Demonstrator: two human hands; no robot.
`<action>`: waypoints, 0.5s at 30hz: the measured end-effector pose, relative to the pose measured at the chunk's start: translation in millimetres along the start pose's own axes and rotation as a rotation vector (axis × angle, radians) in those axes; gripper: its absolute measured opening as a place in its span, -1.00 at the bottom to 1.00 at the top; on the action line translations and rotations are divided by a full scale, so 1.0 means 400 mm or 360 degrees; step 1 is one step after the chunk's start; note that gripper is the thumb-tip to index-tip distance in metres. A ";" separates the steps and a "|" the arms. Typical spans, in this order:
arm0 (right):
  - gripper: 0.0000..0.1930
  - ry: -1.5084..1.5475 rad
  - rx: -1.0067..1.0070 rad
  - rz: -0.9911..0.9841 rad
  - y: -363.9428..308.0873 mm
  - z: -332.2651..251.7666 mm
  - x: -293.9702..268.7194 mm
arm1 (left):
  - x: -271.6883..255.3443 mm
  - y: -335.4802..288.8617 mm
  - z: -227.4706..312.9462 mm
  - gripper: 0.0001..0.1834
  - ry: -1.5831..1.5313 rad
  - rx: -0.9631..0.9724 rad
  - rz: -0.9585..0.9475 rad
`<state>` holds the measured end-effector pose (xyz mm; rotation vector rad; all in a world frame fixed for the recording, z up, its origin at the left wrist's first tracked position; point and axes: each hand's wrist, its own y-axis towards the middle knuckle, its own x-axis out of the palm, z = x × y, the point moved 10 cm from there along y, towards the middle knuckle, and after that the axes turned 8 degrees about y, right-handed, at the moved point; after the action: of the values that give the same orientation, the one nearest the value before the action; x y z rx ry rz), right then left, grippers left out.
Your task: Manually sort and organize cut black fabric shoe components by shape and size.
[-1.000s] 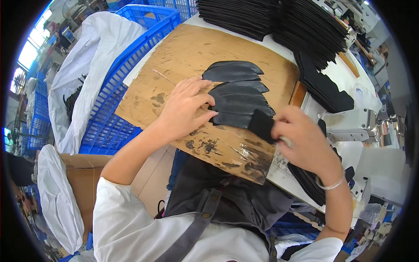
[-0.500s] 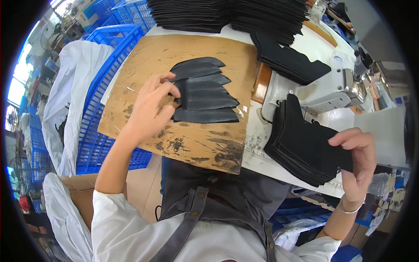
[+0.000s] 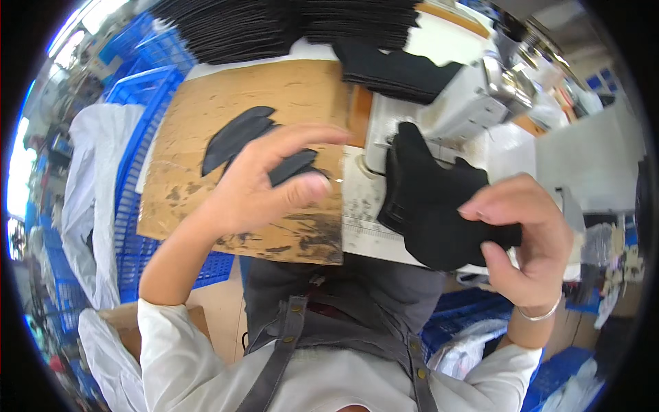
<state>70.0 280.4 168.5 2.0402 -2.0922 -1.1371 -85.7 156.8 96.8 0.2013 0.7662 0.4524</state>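
Observation:
Several thin, dark leaf-shaped pieces (image 3: 240, 136) overlap in a fan on a brown board (image 3: 192, 89). My left hand (image 3: 257, 182) hovers over them with thumb and forefinger spread wide, holding nothing, and covers part of the fan. Right of the board, my right hand (image 3: 532, 237) grips the right end of a black cut fabric piece (image 3: 443, 220) between thumb and fingers. That piece sits askew over a stack of similar black pieces (image 3: 392, 199), whose edges show at its left. The far fingers of the right hand are partly hidden.
A white sewing machine (image 3: 467, 103) stands just beyond the fabric stack. Tall piles of black fabric (image 3: 233, 31) and a smaller folded black bundle (image 3: 395, 72) lie at the back. A blue crate (image 3: 127, 165) and white sacking (image 3: 96, 199) flank the board's left side.
My left hand has left the dark pieces and moved right, its fingers opening. The black piece in my right hand has shifted off the stack's alignment. The whole view has swung slightly.

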 end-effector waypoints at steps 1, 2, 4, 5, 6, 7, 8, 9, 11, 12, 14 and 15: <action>-0.64 -0.0028 -0.0006 0.0029 0.000 0.003 -0.005 | 0.055 0.033 0.032 -0.25 -0.0275 -0.0129 -0.0206; -0.64 -0.0064 -0.0012 0.0058 -0.002 0.006 -0.009 | 0.096 0.065 0.079 -0.35 -0.0412 -0.0064 -0.0304; -0.62 -0.0052 0.0072 0.0152 -0.021 0.030 -0.039 | 0.180 0.114 0.108 -0.60 -0.0432 -0.0170 -0.0586; -0.59 -0.0171 0.0091 0.0141 -0.041 0.043 -0.054 | 0.207 0.137 0.117 -0.60 -0.0454 -0.0134 -0.0622; -0.53 -0.0044 0.0306 0.0268 -0.064 0.075 -0.074 | 0.236 0.157 0.101 -0.71 -0.0447 -0.0241 -0.0656; -0.52 0.0161 0.0563 0.0475 -0.101 0.117 -0.096 | 0.264 0.171 0.082 -0.80 -0.0441 -0.0355 -0.0691; -0.52 0.0372 0.0810 0.0686 -0.147 0.161 -0.112 | 0.291 0.190 0.075 -0.80 -0.0463 -0.0332 -0.0725; -0.52 0.0352 0.0836 0.0714 -0.170 0.175 -0.117 | 0.325 0.205 0.063 -0.78 -0.0368 -0.0281 -0.0805; -0.57 0.0703 0.1123 0.0698 -0.226 0.249 -0.101 | 0.368 0.233 0.078 -0.72 -0.0172 -0.0196 -0.0924; -0.57 0.0692 0.1139 0.0722 -0.238 0.260 -0.114 | 0.387 0.242 0.076 -0.72 -0.0186 -0.0179 -0.0945; -0.59 0.0393 0.1450 0.0355 -0.269 0.306 -0.093 | 0.420 0.256 0.071 -0.67 0.0033 0.0015 -0.0974; -0.65 0.0364 0.1388 0.0388 -0.267 0.314 -0.094 | 0.425 0.260 0.062 -0.63 0.0126 0.0022 -0.0931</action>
<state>108.6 384.9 41.5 1.9006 -2.8808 0.1005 5.7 327.5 43.8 -0.0334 0.8643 -0.1002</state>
